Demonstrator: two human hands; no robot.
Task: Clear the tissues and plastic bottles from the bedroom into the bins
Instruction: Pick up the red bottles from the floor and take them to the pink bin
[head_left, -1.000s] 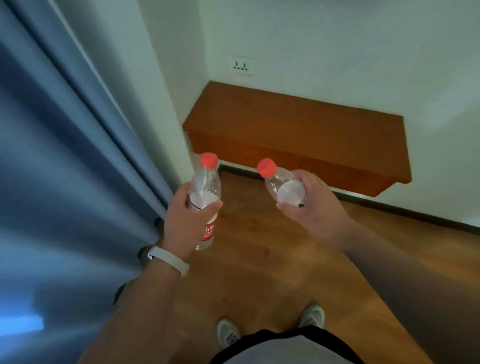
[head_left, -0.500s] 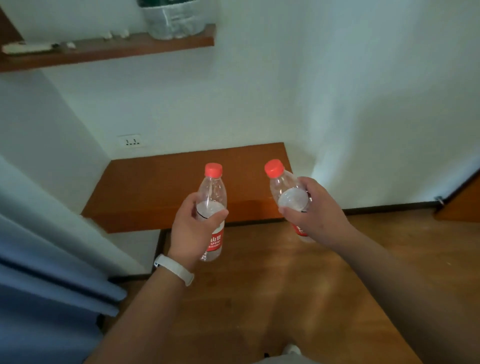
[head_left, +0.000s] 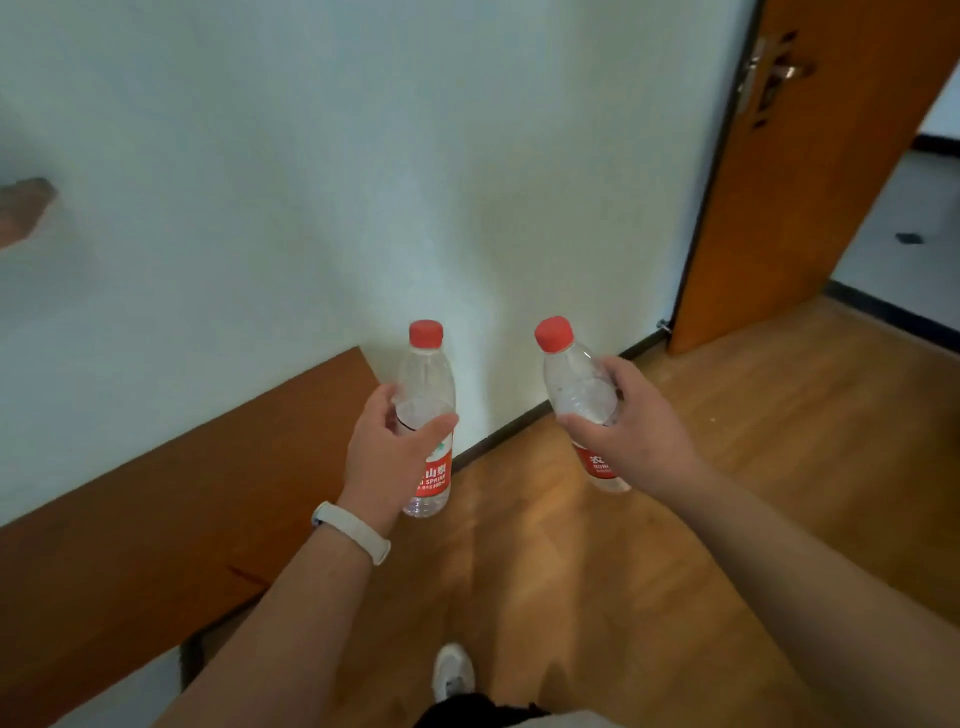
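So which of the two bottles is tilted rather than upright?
The right bottle, held by the right hand: its red cap leans toward the left bottle, which the left hand holds nearly upright.

View ahead of me. White wall (head_left: 311, 182) fills the upper field; a low wooden ledge (head_left: 156, 519) runs against it at left. Black skirting (head_left: 509, 428) meets the wood floor (head_left: 727, 415). At right an orange door (head_left: 805, 208) stands open — metal handle (head_left: 789, 71) near its top. Below, my white shoe (head_left: 453, 670) on the floor.
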